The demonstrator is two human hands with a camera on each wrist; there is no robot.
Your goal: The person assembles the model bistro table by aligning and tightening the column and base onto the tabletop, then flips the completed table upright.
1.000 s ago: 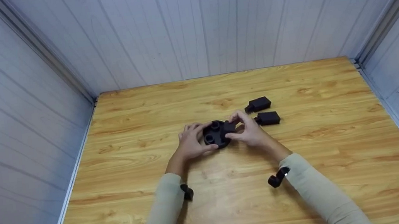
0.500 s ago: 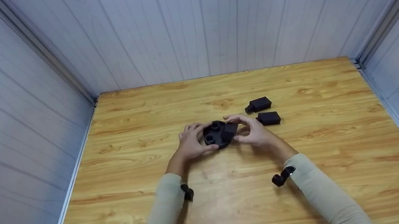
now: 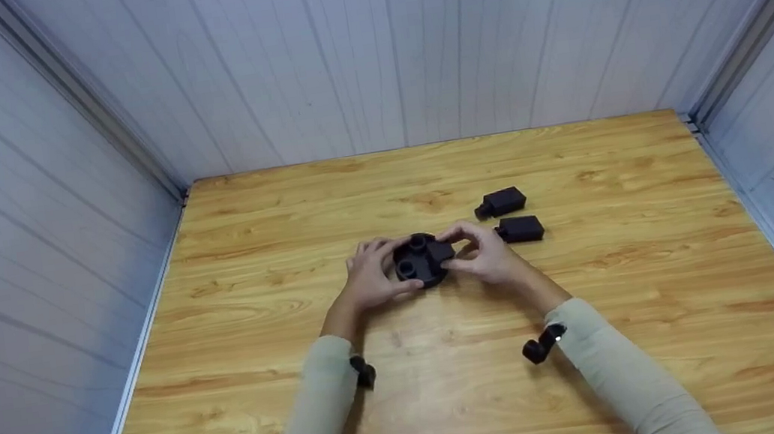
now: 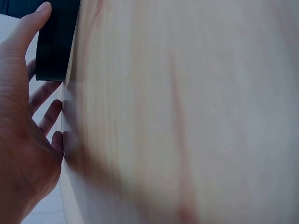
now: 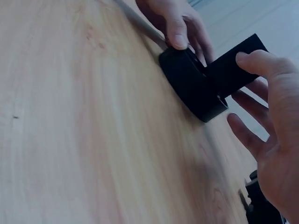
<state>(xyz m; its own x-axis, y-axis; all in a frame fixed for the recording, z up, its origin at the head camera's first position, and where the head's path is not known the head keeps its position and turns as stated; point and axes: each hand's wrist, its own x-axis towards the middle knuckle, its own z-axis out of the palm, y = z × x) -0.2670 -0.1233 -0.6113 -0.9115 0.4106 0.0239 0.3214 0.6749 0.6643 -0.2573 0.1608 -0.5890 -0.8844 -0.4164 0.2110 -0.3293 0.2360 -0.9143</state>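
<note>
A round black base (image 3: 424,273) with raised round sockets lies on the table. My left hand (image 3: 370,276) grips it from the left, thumb on the near rim and forefinger on the far rim. In the left wrist view the thumb presses the side wall of the base (image 4: 55,51). My right hand (image 3: 490,257) pinches a black rectangular block (image 3: 442,251) between thumb and fingers. The block (image 5: 236,65) stands on the right part of the base, as the right wrist view shows. Its lower end is hidden, so I cannot tell how deep it sits.
Two more black blocks with narrow threaded-looking ends, a far one (image 3: 504,201) and a nearer one (image 3: 521,229), lie just beyond the right hand. The wood-grain table (image 3: 265,211) is bounded by pale panel walls (image 3: 349,56) at the back and sides.
The right hand loosened around the block and turned, then pinched it again; the block was rotated half a second ago and now sits squarer. The left hand and base stayed put.
</note>
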